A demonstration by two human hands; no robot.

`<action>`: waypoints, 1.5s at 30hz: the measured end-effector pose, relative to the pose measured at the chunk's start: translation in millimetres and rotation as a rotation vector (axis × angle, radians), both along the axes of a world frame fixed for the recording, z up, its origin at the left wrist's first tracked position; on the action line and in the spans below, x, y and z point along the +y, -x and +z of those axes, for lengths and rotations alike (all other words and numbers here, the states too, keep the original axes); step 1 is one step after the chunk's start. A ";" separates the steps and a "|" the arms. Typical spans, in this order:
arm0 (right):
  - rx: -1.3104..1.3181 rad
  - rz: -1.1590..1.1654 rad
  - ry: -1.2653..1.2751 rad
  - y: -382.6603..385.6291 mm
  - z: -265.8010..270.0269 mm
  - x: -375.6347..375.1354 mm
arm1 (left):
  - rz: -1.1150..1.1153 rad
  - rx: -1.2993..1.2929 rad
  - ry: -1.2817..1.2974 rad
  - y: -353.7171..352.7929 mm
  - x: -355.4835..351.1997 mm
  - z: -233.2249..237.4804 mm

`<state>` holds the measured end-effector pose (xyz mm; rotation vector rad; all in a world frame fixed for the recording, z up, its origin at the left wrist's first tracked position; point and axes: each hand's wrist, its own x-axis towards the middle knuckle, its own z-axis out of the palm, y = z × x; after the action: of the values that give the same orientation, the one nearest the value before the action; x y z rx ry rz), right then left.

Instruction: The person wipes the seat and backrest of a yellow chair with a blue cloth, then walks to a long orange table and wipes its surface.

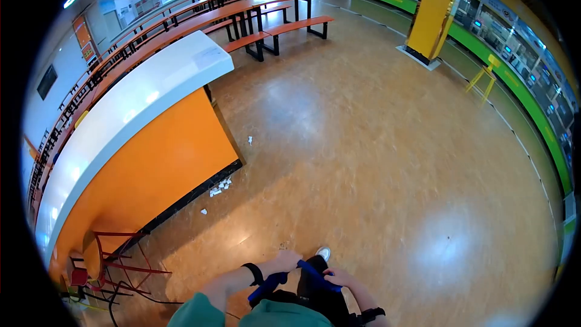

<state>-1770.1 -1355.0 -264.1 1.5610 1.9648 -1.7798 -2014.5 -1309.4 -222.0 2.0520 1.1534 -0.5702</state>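
Observation:
Low in the head view, my left hand (289,260) is closed at the upper end of a blue strap-like band (316,275) in front of my body. My right hand (339,277) has its fingers curled on the same band, a little to the right. More blue material (264,289) lies below my left wrist. What the blue band belongs to is hidden by my hands and body. Black bands circle both wrists. My white shoe (324,253) shows on the floor just beyond my hands.
An orange counter (175,151) with a white top (139,88) stands at left. White scraps (221,188) lie by its base. A red-framed stool (121,260) and a black cable (154,300) are at lower left. Long tables (224,9), a yellow pillar (430,12) and a yellow stool (484,77) stand farther off.

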 end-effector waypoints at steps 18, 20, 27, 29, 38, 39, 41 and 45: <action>-0.160 0.836 0.289 -17.5 -41.1 393.6 | -0.008 0.086 0.309 -19.8 354.5 22.4; -0.157 0.673 0.331 -22.0 -28.7 449.3 | -0.018 0.054 0.278 -20.8 420.1 17.3; -0.231 0.310 -0.001 -28.4 -11.5 646.3 | 0.071 -0.109 0.288 -16.5 638.4 -13.8; -0.294 0.304 -0.114 -24.8 -5.8 684.8 | 0.222 -0.193 0.353 -6.6 672.5 15.7; -0.234 0.171 0.051 15.0 -23.3 930.3 | 0.326 -0.202 0.519 51.5 923.1 -15.4; -0.219 0.160 0.127 22.0 -19.8 967.4 | 0.352 -0.231 0.512 59.7 950.3 12.6; -0.213 0.194 0.201 41.9 -12.7 1033.4 | 0.338 -0.185 0.477 73.3 1007.2 23.3; -0.278 0.345 0.194 78.4 -14.2 1169.2 | 0.373 -0.204 0.351 103.8 1111.8 38.2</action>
<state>-1848.5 -185.7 -278.3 1.2411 1.7446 -1.4779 -2118.3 -197.6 -183.8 1.5128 1.1806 -0.3401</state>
